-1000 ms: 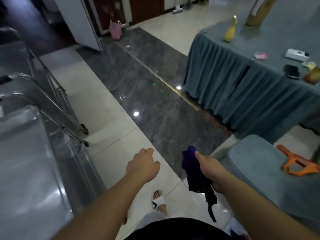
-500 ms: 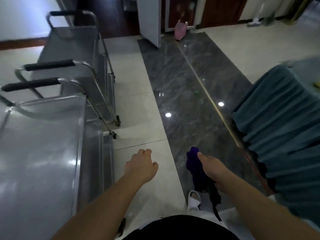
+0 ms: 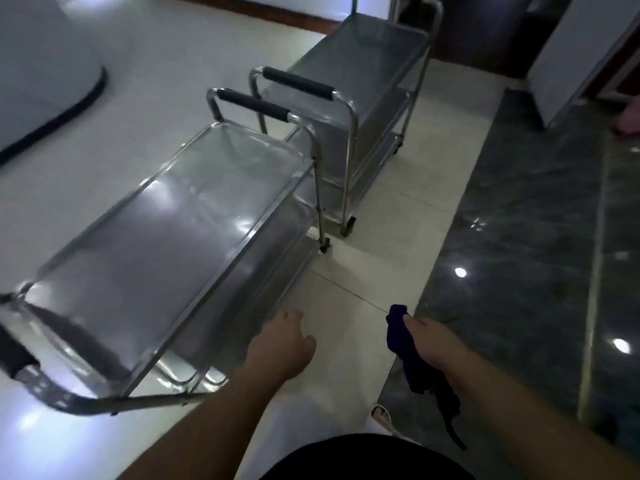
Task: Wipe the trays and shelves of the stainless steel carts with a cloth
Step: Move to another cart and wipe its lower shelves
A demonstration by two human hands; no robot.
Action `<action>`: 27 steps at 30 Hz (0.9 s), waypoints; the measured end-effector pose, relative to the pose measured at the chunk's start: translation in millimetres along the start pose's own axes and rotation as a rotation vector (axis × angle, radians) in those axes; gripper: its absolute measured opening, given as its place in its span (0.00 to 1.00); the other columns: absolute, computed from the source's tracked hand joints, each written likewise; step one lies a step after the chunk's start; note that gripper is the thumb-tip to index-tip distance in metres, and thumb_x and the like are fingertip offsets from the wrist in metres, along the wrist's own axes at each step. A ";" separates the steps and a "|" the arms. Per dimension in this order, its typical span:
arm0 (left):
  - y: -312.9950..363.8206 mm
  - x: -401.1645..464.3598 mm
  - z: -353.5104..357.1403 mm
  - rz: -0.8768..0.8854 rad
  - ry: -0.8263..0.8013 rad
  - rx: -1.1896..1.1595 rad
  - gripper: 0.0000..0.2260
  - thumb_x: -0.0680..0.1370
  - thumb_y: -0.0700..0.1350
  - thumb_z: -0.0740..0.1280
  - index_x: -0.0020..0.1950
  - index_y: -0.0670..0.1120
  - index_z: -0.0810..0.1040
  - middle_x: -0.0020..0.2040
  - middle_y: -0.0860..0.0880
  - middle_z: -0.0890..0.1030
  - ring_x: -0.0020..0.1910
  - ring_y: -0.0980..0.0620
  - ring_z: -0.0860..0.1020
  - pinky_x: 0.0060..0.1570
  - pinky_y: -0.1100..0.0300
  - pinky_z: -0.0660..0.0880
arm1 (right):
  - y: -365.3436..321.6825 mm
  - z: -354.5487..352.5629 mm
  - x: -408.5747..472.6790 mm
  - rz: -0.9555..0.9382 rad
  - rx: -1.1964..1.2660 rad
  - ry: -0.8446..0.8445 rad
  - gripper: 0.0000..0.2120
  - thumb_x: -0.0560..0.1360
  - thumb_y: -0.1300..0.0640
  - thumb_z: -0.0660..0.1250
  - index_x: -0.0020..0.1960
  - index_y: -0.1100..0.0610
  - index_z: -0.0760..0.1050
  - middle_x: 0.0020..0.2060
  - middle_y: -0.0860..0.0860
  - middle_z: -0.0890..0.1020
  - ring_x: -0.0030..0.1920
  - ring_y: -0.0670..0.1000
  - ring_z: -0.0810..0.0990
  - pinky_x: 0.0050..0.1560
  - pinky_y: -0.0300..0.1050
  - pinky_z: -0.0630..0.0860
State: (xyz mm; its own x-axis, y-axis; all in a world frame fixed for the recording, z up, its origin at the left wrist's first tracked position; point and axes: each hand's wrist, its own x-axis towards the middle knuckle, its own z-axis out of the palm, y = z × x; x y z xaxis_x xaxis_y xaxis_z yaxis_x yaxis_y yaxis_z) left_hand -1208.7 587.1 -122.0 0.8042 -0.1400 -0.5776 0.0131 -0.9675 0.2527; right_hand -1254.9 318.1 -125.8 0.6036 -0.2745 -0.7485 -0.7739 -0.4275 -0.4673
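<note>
The view has swung to the left since a moment ago. The table with the blue-grey cloth is gone from sight, and both carts now show in full.

On the left stands the near shiny stainless steel cart (image 3: pixel 166 244) with a flat top tray and a black foam handle bar (image 3: pixel 252 105). Its top tray looks bare, though glare makes it hard to be sure it is clean. Just behind it stands the second steel cart with three shelves (image 3: pixel 363 95).

The left hand (image 3: pixel 282 344) hangs loose and empty, fingers curled a little, just beside the near cart's edge but not touching it. The right hand (image 3: pixel 433 344) is closed around the dark purple cloth (image 3: pixel 408 351), which dangles down over the pale tiled floor (image 3: pixel 363 265).

The cloth is well apart from any tray, so no wiping has begun. The turn means the person now faces the carts, and I think the near top tray comes first.
</note>
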 end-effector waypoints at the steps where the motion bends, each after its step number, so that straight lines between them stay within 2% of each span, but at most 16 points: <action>1: -7.2 -3.0 3.4 -0.046 0.004 -0.017 0.28 0.80 0.57 0.60 0.79 0.51 0.64 0.76 0.47 0.68 0.71 0.43 0.72 0.67 0.46 0.73 | -8.2 -0.5 7.9 -0.016 -0.063 -0.020 0.28 0.85 0.40 0.52 0.67 0.61 0.75 0.51 0.54 0.78 0.51 0.55 0.80 0.63 0.52 0.77; 5: -34.3 -4.1 12.4 -0.207 0.031 -0.124 0.28 0.80 0.57 0.61 0.79 0.50 0.65 0.76 0.46 0.69 0.72 0.44 0.71 0.69 0.47 0.71 | -44.4 6.9 35.5 -0.096 -0.286 -0.097 0.23 0.86 0.41 0.52 0.59 0.59 0.74 0.48 0.53 0.77 0.49 0.53 0.77 0.59 0.47 0.76; 9: -54.9 8.9 15.6 -0.259 0.061 -0.182 0.28 0.80 0.56 0.60 0.79 0.50 0.64 0.76 0.47 0.69 0.72 0.44 0.71 0.69 0.47 0.71 | -78.4 24.6 57.0 -0.160 -0.409 -0.148 0.22 0.85 0.39 0.53 0.53 0.55 0.76 0.45 0.49 0.80 0.47 0.51 0.80 0.59 0.49 0.78; 14: -80.3 24.5 13.6 -0.307 0.073 -0.275 0.28 0.81 0.56 0.60 0.80 0.49 0.63 0.76 0.46 0.68 0.72 0.44 0.71 0.68 0.47 0.72 | -119.9 48.6 70.4 -0.243 -0.510 -0.216 0.22 0.85 0.40 0.54 0.50 0.55 0.77 0.45 0.51 0.83 0.45 0.51 0.82 0.48 0.48 0.76; 17: -94.1 25.7 12.7 -0.378 0.104 -0.341 0.27 0.81 0.57 0.61 0.79 0.50 0.65 0.74 0.48 0.70 0.70 0.45 0.73 0.65 0.46 0.74 | -144.7 67.7 78.9 -0.309 -0.566 -0.293 0.20 0.85 0.40 0.55 0.53 0.53 0.77 0.47 0.50 0.83 0.47 0.50 0.82 0.50 0.48 0.77; 23: -115.4 29.3 24.3 -0.567 0.150 -0.424 0.25 0.81 0.58 0.59 0.78 0.53 0.65 0.74 0.50 0.70 0.70 0.47 0.72 0.64 0.47 0.74 | -184.5 117.4 107.6 -0.365 -0.630 -0.490 0.18 0.83 0.39 0.56 0.53 0.50 0.78 0.45 0.53 0.86 0.45 0.56 0.86 0.54 0.59 0.83; 27: -118.5 32.3 40.9 -0.717 0.169 -0.519 0.25 0.82 0.57 0.60 0.78 0.52 0.65 0.74 0.50 0.70 0.70 0.46 0.72 0.65 0.48 0.73 | -204.2 149.8 131.5 -0.460 -0.833 -0.601 0.19 0.84 0.40 0.55 0.52 0.52 0.77 0.42 0.55 0.85 0.42 0.58 0.85 0.47 0.55 0.82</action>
State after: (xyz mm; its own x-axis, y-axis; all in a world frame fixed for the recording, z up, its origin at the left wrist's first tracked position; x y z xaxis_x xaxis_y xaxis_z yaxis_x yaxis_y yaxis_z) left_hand -1208.6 688.6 -202.3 0.5756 0.5332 -0.6200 0.7792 -0.5876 0.2181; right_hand -1046.1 498.4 -199.3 0.4344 0.4210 -0.7963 0.0037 -0.8849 -0.4658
